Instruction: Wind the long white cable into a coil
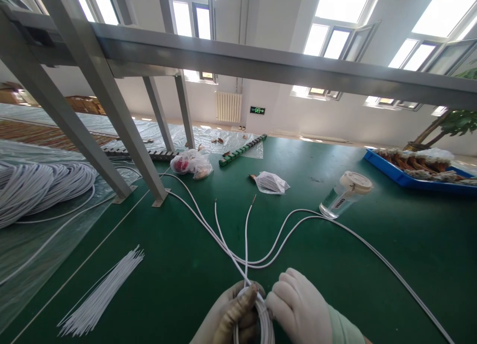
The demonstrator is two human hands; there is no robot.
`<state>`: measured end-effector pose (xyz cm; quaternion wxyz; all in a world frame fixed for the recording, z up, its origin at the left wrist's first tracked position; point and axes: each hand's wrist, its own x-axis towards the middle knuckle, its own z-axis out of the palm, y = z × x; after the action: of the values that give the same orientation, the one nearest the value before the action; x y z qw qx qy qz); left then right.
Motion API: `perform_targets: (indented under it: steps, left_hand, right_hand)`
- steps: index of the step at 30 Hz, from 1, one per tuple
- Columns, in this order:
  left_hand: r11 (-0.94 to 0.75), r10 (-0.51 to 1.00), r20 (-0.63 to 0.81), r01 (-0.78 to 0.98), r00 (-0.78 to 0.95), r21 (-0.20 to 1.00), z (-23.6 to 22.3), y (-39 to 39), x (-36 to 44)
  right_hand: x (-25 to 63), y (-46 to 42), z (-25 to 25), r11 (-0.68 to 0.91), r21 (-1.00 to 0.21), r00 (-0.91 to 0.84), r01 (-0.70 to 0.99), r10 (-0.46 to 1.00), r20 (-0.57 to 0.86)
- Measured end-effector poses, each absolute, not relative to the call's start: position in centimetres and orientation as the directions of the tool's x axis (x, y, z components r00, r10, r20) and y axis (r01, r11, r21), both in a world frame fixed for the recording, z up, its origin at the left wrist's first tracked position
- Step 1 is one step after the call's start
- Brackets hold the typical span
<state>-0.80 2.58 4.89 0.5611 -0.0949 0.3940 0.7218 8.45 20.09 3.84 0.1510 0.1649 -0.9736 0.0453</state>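
Observation:
My left hand (236,316), in a stained glove, is wrapped round a small coil of white cable (265,321) at the bottom middle. Its thumb presses on top of the strands. Close against the coil's right side is my right hand (301,307), gloved in white, with its fingers curled closed; what they pinch, if anything, is hidden. Two cable ends with bared tips stand up from the coil, and longer white cable (283,235) loops away over the green table (179,294). To the left lies a bundle of thin white strips (102,294) resembling cable ties.
Grey metal frame legs (122,115) stand on the table at left, beside a large cable coil (40,190). Further back are plastic bags (192,164), a packet of strips (272,182), a green slotted bar (242,150), a clear cup (345,195) and a blue tray (417,180).

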Motion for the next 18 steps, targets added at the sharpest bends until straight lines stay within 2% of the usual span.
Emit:
perform_targets:
  steps: [2, 4, 5, 7, 9, 10, 11, 13, 14, 16, 18]
  left_hand:
    - [-0.051, 0.729, -0.571, -0.863, -0.377, 0.503, 4.5, 2.6, -1.1]
    - [0.001, 0.738, -0.561, -0.83, -0.376, 0.557, 3.8, 2.7, -1.5]
    - [0.03, 0.738, -0.557, -0.806, -0.381, 0.591, 3.3, 2.8, -1.7]
    - [0.115, 0.735, -0.552, -0.73, -0.394, 0.674, 2.4, 3.1, -1.9]
    - [0.199, 0.731, -0.523, -0.597, -0.438, 0.778, 1.7, 3.3, -1.8]
    - [0.233, 0.735, -0.484, -0.493, -0.475, 0.838, 1.5, 3.4, -1.7]
    - [0.265, 0.743, -0.429, -0.363, -0.514, 0.894, 1.4, 3.5, -1.6]
    - [0.323, 0.797, -0.298, -0.045, -0.525, 0.945, 1.4, 3.9, -1.5]
    - [0.355, 0.839, -0.262, 0.114, -0.478, 0.928, 1.5, 4.1, -1.5]
    - [0.4, 0.89, -0.276, 0.333, -0.362, 0.854, 1.7, 4.5, -1.5]
    - [0.396, 0.894, -0.266, 0.362, -0.359, 0.844, 1.9, 4.8, -1.6]
  right_hand:
    - [8.5, 20.0, 3.3, 0.943, -0.003, -0.896, -0.334, -0.316, 0.313]
    - [8.7, 19.9, 2.3, 0.95, -0.033, -0.887, -0.31, -0.277, 0.37]
    - [8.9, 19.8, 1.7, 0.953, -0.101, -0.893, -0.286, -0.226, 0.389]
    - [9.1, 19.5, 0.7, 0.916, -0.352, -0.941, -0.191, -0.069, 0.33]
    - [9.0, 19.3, 0.2, 0.729, -0.681, -0.987, 0.072, 0.151, 0.057]
    - [8.8, 19.3, 0.0, 0.575, -0.783, -0.966, 0.236, 0.226, -0.126]
    - [8.6, 19.3, -0.1, 0.411, -0.827, -0.919, 0.384, 0.258, -0.298]
    - [8.2, 19.4, -0.3, 0.151, -0.794, -0.805, 0.589, 0.2, -0.559]
    - [8.1, 19.5, -0.4, 0.074, -0.765, -0.766, 0.64, 0.139, -0.628]
    - [8.1, 19.8, -0.8, -0.045, -0.722, -0.722, 0.69, 0.027, -0.691]
    - [8.4, 20.1, -1.2, -0.14, -0.72, -0.73, 0.68, -0.028, -0.683]
